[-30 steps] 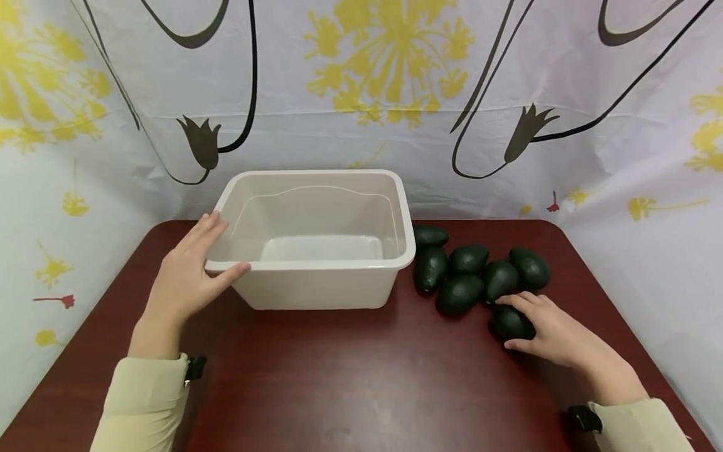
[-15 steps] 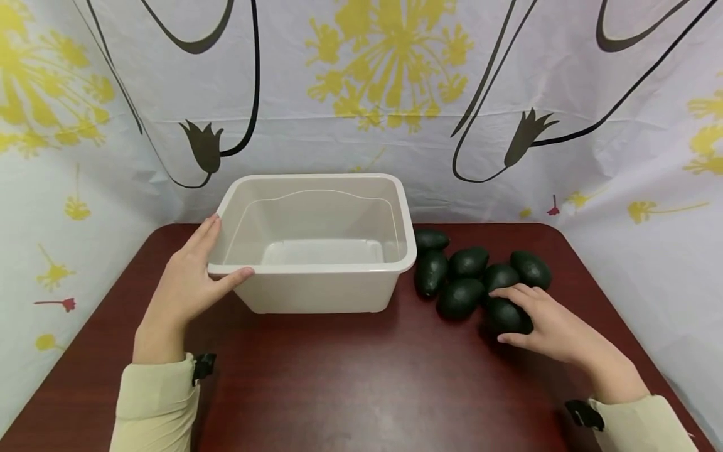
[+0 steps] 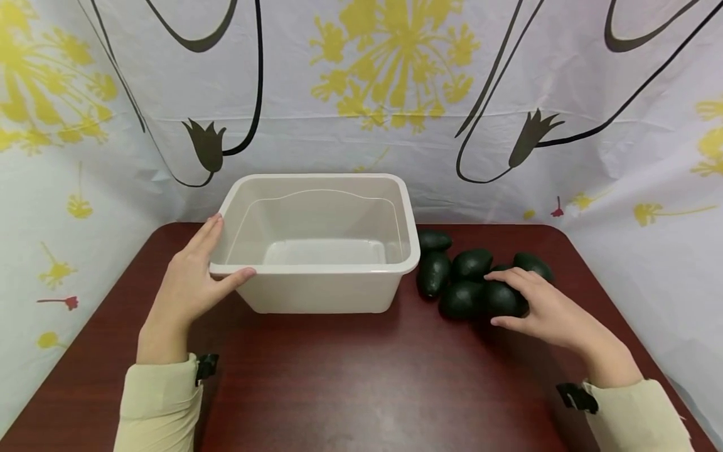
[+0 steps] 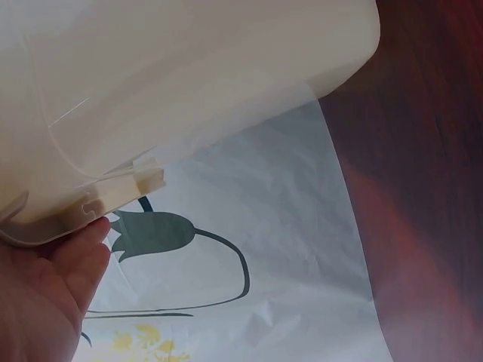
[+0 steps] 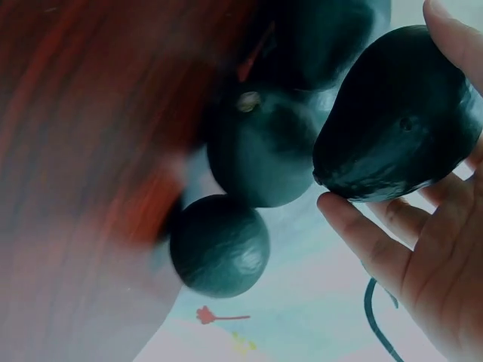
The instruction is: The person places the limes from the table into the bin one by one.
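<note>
Your left hand (image 3: pixel 189 282) lies flat, thumb hooked forward; your right hand (image 3: pixel 545 307) curls in a grip, both arms extended.

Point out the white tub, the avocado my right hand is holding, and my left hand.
white tub (image 3: pixel 316 269): head view, middle of its front rim.
held avocado (image 3: pixel 499 299): head view, its dark top surface left of the fingers.
left hand (image 3: pixel 189 282): head view, back of the hand.

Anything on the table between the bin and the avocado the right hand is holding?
Yes, in the head view: another avocado lies between the bin and the held avocado in the right hand, touching it.
</note>
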Motion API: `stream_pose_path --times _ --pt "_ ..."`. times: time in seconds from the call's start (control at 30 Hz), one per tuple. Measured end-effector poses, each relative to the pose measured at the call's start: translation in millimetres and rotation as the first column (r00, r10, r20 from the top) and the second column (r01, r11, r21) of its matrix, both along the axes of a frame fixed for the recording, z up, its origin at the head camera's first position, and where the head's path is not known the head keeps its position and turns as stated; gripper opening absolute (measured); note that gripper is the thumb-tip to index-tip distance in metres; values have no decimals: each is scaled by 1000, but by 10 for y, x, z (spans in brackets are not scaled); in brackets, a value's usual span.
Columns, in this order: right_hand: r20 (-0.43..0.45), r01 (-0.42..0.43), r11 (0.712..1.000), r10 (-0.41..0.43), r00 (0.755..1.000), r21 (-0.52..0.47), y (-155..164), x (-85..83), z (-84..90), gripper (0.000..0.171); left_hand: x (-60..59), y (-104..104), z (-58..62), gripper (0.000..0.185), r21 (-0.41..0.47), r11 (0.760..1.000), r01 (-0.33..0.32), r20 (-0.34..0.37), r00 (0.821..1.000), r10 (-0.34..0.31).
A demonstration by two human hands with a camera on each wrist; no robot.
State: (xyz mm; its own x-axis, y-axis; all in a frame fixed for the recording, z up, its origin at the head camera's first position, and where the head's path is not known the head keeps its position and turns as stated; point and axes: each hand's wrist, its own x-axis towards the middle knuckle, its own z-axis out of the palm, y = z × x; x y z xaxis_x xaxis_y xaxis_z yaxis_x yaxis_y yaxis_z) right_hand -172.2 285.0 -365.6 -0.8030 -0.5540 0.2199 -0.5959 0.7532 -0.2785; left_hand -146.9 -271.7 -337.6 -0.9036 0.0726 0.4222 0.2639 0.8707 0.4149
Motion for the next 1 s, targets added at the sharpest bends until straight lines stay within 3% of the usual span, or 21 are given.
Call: stream_pose_path --times 0.13,0.47,0.63,1.0 --pt "-25 -10 1000 9 1000 -18 -79 -46 39 67 14 1 4 97 -8 1000 -8 0 1000 8" --pt "36 -5 1000 6 999 -23 -290 -120 137 64 42 -11 -1 96 -9 1000 -10 2 1000 10" --pt "16 -31 999 32 999 -40 -390 -158 238 64 34 -14 1 97 -9 1000 -13 4 1000 13" --pt "26 -79 994 81 996 -76 -593 -127 457 64 3 -15 8 96 -10 1000 -8 -9 1000 8"
